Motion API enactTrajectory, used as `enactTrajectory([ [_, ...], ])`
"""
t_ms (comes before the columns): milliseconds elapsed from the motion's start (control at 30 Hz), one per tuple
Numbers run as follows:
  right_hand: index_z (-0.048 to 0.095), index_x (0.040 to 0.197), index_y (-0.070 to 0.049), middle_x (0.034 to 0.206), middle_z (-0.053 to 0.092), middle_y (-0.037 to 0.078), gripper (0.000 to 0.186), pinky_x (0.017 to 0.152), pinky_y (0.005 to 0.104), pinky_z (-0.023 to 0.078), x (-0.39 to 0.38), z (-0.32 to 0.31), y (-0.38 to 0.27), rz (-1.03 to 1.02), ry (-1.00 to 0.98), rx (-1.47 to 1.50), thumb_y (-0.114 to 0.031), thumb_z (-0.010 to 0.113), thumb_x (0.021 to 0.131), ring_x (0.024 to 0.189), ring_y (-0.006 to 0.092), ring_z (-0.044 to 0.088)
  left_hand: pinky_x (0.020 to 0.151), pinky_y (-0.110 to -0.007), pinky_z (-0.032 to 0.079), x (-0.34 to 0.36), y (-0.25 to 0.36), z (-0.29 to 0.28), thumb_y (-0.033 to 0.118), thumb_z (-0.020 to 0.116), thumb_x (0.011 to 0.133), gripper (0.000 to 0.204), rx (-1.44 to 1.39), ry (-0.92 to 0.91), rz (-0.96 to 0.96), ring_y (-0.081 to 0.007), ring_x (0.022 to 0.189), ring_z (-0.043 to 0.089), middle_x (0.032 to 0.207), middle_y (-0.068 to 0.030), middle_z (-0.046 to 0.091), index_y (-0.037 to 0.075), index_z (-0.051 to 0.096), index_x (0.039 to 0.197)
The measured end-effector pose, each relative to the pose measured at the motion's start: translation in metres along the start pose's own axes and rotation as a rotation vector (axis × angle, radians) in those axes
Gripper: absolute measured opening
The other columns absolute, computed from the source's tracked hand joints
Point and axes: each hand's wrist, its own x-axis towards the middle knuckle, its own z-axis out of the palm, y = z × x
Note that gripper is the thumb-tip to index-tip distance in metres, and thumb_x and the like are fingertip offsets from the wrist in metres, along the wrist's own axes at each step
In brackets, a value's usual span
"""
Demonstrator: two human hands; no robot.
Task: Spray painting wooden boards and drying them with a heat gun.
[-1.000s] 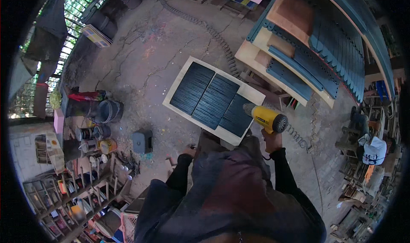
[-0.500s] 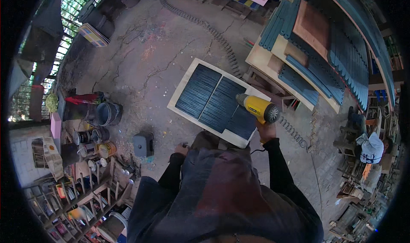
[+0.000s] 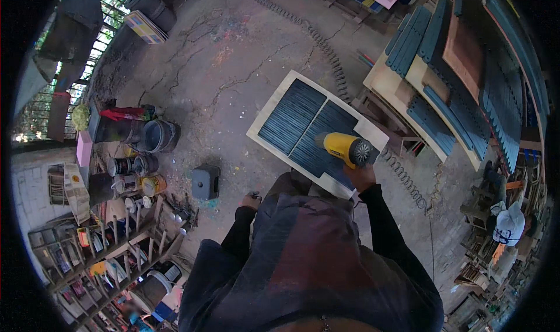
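My right hand (image 3: 360, 177) is wrapped round the handle of a yellow heat gun (image 3: 337, 146) with a dark, vented rear end. Its nozzle points left, over the middle of a pale wooden panel (image 3: 270, 103). Dark blue-black, finely streaked sections (image 3: 291, 113) cover much of the panel, split by a thin pale strip. The panel lies tilted in front of me, its near edge by my knees. Beside my left leg, my left hand (image 3: 251, 201) is held low with curled fingers, apart from the panel; what they hold, if anything, is too small to make out.
Stacked boards with dark blue slats (image 3: 437, 125) rise at the right. A coiled hose (image 3: 326, 49) runs across the cracked floor. Left of me are a grey case (image 3: 206, 182), a bucket (image 3: 158, 136), paint cans (image 3: 153, 184) and a rack. A person (image 3: 508, 224) sits far right.
The heat gun has swung left and a little nearer to me over the panel, its rear turned more upward. The whole view has shifted, so surroundings sit further right.
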Motion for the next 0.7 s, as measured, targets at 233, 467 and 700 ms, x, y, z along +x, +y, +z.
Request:
enactTrajectory([
  [233,0.066,0.097,-0.004,0.091,0.069,0.021,0.030,0.078,0.0453,0.055,0.006,0.039,-0.008,-0.041,-0.185,-0.263,-0.030,0.064,0.082,0.088,0.0381,0.067,0.080,-0.035,0.052,-0.010,0.020,-0.006,0.018,0.067,0.083,0.036,-0.033,0.004,-0.004,-0.0251,0.091,0.068,0.098,-0.0145,0.071,0.001,0.063,0.115],
  [467,0.065,0.106,-0.007,0.099,0.068,0.021,0.036,0.079,0.0481,0.054,0.004,0.051,-0.060,0.046,-0.267,-0.262,-0.032,0.064,0.081,0.092,0.0386,0.066,0.066,-0.032,0.053,0.004,0.012,-0.012,0.016,0.068,0.086,0.034,-0.065,0.037,0.029,-0.0163,0.073,0.066,0.087,-0.0089,0.071,0.002,0.062,0.117],
  [700,0.068,0.096,-0.007,0.089,0.069,0.019,0.034,0.077,0.0478,0.056,0.011,0.078,-0.072,0.013,-0.124,-0.168,-0.035,0.067,0.078,0.085,0.0397,0.067,0.064,-0.032,0.054,0.018,-0.018,-0.010,0.011,0.066,0.088,0.032,-0.070,0.024,-0.022,-0.0159,0.072,0.065,0.086,-0.0076,0.069,0.002,0.060,0.118],
])
